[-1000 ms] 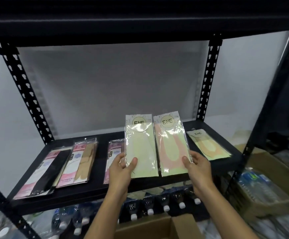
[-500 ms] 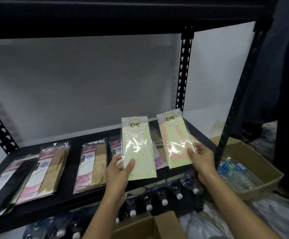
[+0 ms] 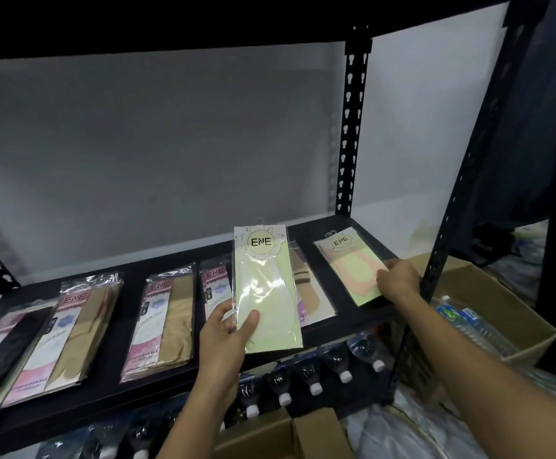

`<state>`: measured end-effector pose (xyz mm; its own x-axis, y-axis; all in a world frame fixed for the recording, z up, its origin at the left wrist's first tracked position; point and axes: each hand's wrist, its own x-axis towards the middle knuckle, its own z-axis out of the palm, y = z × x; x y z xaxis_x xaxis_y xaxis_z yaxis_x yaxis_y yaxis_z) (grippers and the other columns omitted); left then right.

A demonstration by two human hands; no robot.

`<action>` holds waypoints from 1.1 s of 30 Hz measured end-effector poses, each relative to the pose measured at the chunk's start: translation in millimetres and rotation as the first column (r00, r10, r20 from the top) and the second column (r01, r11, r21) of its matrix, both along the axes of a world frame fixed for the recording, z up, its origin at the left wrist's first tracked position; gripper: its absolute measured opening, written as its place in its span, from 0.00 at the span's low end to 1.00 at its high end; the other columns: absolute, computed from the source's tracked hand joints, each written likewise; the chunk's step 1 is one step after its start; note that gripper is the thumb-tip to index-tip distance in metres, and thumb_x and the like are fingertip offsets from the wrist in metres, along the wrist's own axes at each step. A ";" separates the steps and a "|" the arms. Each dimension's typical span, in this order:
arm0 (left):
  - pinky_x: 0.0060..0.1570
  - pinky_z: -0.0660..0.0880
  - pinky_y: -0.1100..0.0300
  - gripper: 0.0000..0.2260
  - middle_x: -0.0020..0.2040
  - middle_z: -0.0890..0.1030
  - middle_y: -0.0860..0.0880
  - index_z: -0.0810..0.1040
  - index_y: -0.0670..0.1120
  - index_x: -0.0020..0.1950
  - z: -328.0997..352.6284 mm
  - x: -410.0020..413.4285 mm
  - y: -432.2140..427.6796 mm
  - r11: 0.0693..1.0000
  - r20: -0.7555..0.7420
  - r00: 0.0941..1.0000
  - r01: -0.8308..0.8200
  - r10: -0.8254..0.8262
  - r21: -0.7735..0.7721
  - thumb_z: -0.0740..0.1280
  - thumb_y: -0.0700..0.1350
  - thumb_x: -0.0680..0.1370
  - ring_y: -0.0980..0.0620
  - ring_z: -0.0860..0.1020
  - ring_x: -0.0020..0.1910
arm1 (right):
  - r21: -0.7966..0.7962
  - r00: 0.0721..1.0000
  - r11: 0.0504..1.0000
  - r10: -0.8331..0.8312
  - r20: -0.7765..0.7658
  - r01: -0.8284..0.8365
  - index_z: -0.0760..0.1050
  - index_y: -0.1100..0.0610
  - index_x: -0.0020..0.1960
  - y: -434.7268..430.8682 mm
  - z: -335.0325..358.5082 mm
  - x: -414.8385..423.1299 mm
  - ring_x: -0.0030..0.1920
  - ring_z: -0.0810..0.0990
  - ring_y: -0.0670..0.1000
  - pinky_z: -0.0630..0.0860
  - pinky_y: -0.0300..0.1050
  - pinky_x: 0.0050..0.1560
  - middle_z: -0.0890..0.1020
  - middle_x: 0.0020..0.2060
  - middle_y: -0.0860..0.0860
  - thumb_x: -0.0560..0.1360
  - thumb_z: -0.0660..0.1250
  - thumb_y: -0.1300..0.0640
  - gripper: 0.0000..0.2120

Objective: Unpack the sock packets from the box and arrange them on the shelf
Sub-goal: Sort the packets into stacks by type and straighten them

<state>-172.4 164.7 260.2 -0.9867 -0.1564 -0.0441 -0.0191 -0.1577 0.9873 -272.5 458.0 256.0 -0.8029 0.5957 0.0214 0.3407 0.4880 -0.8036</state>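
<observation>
My left hand (image 3: 228,329) grips a pale green sock packet (image 3: 266,289) by its lower left corner and holds it upright above the front of the black shelf (image 3: 104,382). At the shelf's right end my right hand (image 3: 397,281) pinches a pink sock packet (image 3: 349,263), which lies flat on top of a pale green one. Several more packets lie in a row on the shelf: a black and pink one (image 3: 8,342), beige ones (image 3: 71,329) (image 3: 163,323), and a striped one (image 3: 306,293) partly hidden behind the raised packet. The open cardboard box (image 3: 289,435) sits below me.
Black slotted uprights (image 3: 349,134) (image 3: 449,200) frame the shelf, with another shelf board overhead. Water bottles (image 3: 313,376) fill the level beneath. A cardboard box of bottles (image 3: 488,313) stands on the floor to the right.
My right hand moved the pink packet right and down onto the packet at the shelf's right end. The left hand kept its packet raised. The view shifted right.
</observation>
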 end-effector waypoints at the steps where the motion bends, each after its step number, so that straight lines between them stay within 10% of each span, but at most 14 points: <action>1: 0.48 0.79 0.59 0.15 0.49 0.84 0.49 0.75 0.54 0.56 0.0 -0.1 0.1 1.000 0.003 1.000 0.000 0.000 -0.002 0.71 0.38 0.75 0.52 0.84 0.48 | 0.033 1.000 0.999 -0.011 0.013 0.011 0.78 0.62 0.55 1.1 -2.4 -1.3 0.58 0.74 0.62 0.74 0.47 0.53 0.79 0.54 0.63 0.76 0.61 0.62 0.12; 11: 0.58 0.76 0.52 0.15 0.55 0.83 0.47 0.76 0.50 0.58 -2.4 2.5 5.4 1.000 0.007 1.000 0.016 -0.016 0.008 0.72 0.38 0.75 0.49 0.82 0.54 | 0.299 0.999 0.954 0.024 -0.046 -0.010 0.76 0.58 0.63 3.5 -8.3 1.5 0.64 0.64 0.61 0.62 0.56 0.62 0.74 0.61 0.58 0.76 0.63 0.62 0.15; 16: 0.57 0.74 0.56 0.17 0.56 0.82 0.48 0.73 0.50 0.61 2.0 3.9 8.9 0.999 0.002 1.000 0.015 -0.015 0.042 0.72 0.39 0.75 0.50 0.81 0.55 | 0.124 0.954 0.990 0.107 -0.279 -0.074 0.79 0.57 0.54 -23.2 6.2 18.6 0.54 0.76 0.56 0.72 0.56 0.59 0.81 0.49 0.53 0.75 0.65 0.58 0.09; 22: 0.56 0.78 0.50 0.14 0.51 0.85 0.46 0.75 0.51 0.57 13.9 5.0 19.7 0.997 -0.021 0.999 0.031 -0.029 0.067 0.71 0.38 0.75 0.46 0.84 0.52 | -0.209 0.880 0.921 0.218 -0.422 -0.329 0.79 0.53 0.49 -85.3 22.1 74.0 0.44 0.79 0.44 0.71 0.31 0.40 0.81 0.42 0.47 0.76 0.66 0.57 0.04; 33: 0.53 0.80 0.48 0.16 0.51 0.86 0.46 0.74 0.47 0.61 24.5 13.8 21.0 0.998 -0.061 0.998 0.033 -0.030 0.047 0.72 0.39 0.75 0.46 0.84 0.50 | -0.398 0.862 0.818 0.211 -0.462 -0.414 0.78 0.51 0.48 -138.4 21.2 109.1 0.43 0.82 0.51 0.82 0.48 0.44 0.83 0.42 0.51 0.73 0.70 0.57 0.05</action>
<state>-158.6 185.7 284.6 -0.9922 -0.1241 0.0085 0.0341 -0.2052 0.9781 -163.3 319.7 277.2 -0.9322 0.3292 0.1502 -0.1445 0.0420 -0.9886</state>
